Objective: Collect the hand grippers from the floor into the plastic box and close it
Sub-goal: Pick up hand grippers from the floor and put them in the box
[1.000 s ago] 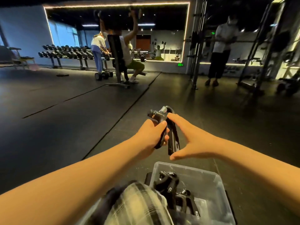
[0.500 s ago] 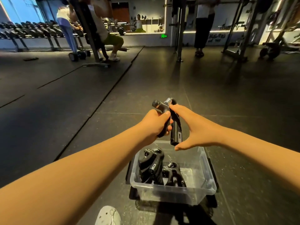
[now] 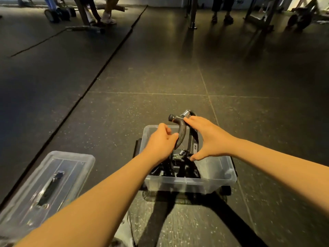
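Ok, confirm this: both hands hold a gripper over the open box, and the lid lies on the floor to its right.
Wrong side. In the head view the lid lies left of the box. Both hands, left and right, do hold a gripper over it.

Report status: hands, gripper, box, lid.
Left hand and right hand both on one hand gripper, held over the open plastic box. More grippers already inside. Lid off, on floor to the left. Nothing blocking.
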